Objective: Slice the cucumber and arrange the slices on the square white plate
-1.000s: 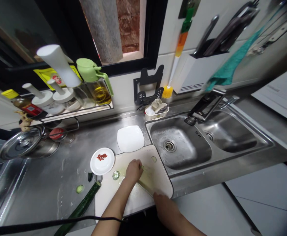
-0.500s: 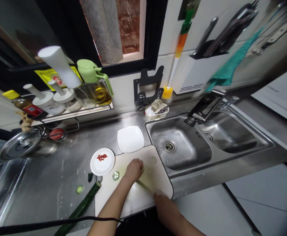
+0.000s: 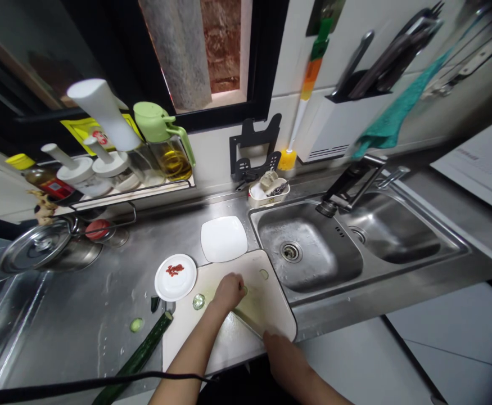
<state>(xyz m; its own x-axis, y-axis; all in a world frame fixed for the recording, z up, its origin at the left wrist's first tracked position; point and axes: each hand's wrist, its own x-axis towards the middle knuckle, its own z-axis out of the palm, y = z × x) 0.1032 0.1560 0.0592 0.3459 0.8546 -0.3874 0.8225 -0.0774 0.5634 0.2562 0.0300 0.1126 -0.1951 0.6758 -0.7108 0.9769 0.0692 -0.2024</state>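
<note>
My left hand [image 3: 229, 291] is closed over the cutting board [image 3: 233, 351], its fingertips on a small piece of cucumber [image 3: 244, 290] that they mostly hide. At the board's lower right, my right hand [image 3: 280, 350] is wrapped round the handle of a knife [image 3: 248, 324], whose blade points toward the left hand. A thin cucumber slice [image 3: 263, 274] lies near the board's far right corner. Left of my left hand, more cut cucumber slices [image 3: 199, 301] rest on the board. A long cucumber [image 3: 144, 347] with a cut end lies along the board's left side.
A white plate with red chopped bits [image 3: 165, 287] and an empty square white plate [image 3: 224, 239] touch the board's far side. To the right is a double sink [image 3: 313, 236] with a black faucet [image 3: 342, 185]. Cucumber end pieces [image 3: 136, 325] lie on the steel counter. A black cable [image 3: 102, 384] crosses the foreground.
Almost nothing differs. My left hand's fingers have shifted very slightly, and the right hand stays in place on the knife.
</note>
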